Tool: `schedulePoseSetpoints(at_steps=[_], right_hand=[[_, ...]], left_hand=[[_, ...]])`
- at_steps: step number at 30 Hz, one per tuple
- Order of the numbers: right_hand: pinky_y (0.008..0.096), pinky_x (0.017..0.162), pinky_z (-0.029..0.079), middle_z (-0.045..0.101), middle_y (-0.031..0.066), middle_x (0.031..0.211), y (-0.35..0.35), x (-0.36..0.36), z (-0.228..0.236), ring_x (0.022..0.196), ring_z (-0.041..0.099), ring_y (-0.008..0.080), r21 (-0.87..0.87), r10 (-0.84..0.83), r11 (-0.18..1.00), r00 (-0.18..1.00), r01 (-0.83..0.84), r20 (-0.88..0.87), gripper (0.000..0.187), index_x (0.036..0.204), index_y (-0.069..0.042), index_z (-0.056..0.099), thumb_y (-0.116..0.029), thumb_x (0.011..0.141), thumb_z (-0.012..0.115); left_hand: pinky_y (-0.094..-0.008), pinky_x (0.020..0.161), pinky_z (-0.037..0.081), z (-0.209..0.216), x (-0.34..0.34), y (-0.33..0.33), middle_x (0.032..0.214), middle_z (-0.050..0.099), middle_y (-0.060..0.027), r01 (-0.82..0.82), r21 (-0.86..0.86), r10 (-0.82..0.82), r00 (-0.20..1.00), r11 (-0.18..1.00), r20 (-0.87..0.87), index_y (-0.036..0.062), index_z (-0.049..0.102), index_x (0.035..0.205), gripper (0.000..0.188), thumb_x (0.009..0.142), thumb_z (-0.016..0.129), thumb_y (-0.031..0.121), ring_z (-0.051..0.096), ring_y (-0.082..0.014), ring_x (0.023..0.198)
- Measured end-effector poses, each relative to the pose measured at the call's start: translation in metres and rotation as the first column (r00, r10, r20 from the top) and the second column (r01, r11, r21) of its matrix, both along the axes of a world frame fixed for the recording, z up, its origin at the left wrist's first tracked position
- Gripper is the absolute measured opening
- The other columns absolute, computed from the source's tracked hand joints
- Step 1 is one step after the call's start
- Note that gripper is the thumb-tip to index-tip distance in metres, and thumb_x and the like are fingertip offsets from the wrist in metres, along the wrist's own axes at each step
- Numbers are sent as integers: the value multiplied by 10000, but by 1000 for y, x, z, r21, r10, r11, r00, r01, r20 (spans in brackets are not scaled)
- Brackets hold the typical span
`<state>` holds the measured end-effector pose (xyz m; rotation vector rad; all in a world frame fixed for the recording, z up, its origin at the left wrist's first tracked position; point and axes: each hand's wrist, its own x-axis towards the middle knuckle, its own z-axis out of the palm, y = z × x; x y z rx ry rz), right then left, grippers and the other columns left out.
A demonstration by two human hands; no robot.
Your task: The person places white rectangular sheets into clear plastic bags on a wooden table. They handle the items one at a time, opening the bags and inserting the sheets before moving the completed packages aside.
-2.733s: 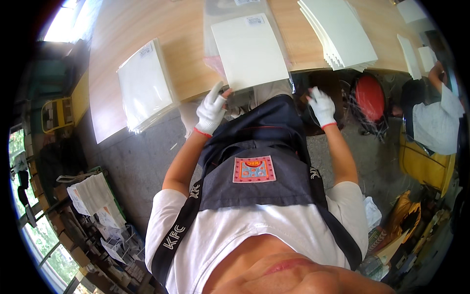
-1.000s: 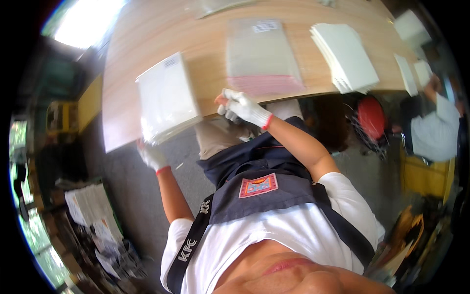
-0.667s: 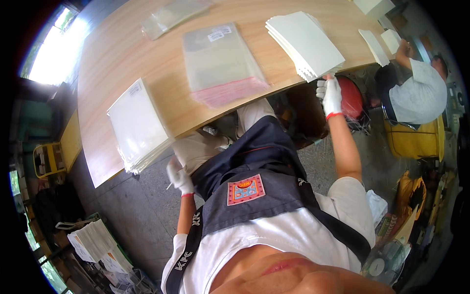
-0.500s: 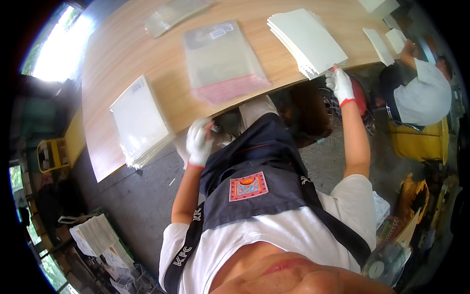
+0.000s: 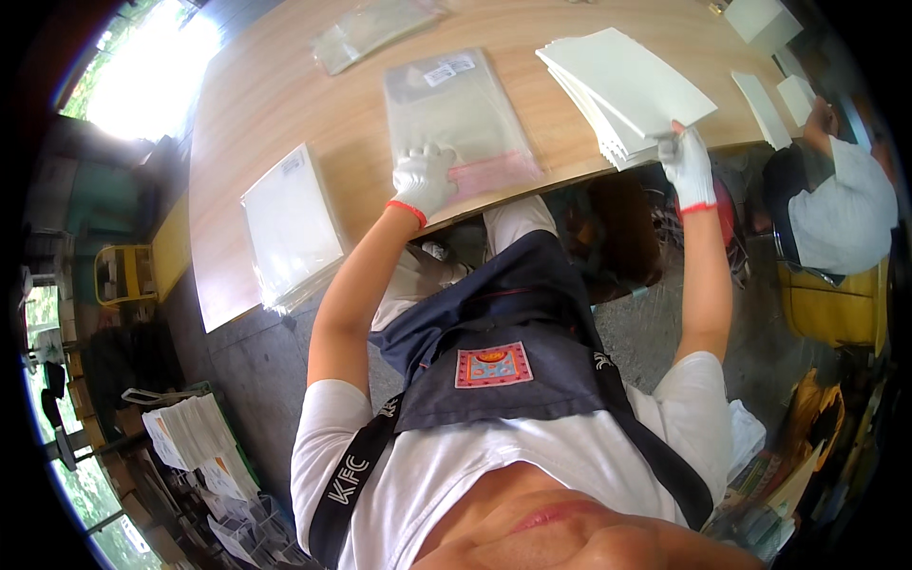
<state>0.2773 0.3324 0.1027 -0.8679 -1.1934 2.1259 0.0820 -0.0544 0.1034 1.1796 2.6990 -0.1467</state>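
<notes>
My left hand (image 5: 423, 180), in a white glove with a red cuff, rests on the left edge of a stack of clear plastic bags (image 5: 446, 109) with a pink flap strip. Its fingers are spread over the film and hold nothing. At the table's near edge my right hand (image 5: 686, 169), gloved alike, pinches the near right corner of a white card sheet (image 5: 636, 81). That sheet sits turned and shifted right on a stack of white card sheets (image 5: 608, 141). Left of the bags lies a pile of white sheets in clear film (image 5: 293, 223).
The wooden table (image 5: 228, 123) also bears another clear bag bundle (image 5: 375, 33) at the far side and narrow white pieces (image 5: 760, 106) at the right. Another person (image 5: 845, 204) sits at the right end. A yellow metal frame (image 5: 123, 274) stands at the left.
My left hand has moved from beside the table edge up onto the plastic bags. My right hand has drawn the top card sheet rightward, out of line with the stack.
</notes>
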Motion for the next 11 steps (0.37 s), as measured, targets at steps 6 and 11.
schedulePoseSetpoints(at_steps=[6,11], right_hand=[[350,912,482,572,136,1188,-108,45,18,1052,584,229,-73,399,901,883,-428,-248,469,1256,20,449,-140,826,548],[341,1093,260,425,169,1364,-161,69,-13,1279,397,242,-42,611,786,786,-617,-100,705,1377,34,323,-209,768,582]], left_hand=[[-417,741,517,-14,9,-11,1122,548,-66,-175,7,176,984,984,-25,209,526,1137,332,822,579,301,564,-291,1024],[-447,894,462,-37,-12,-34,1216,525,-65,-194,241,159,974,951,159,192,550,1117,328,812,592,305,513,-283,1137]])
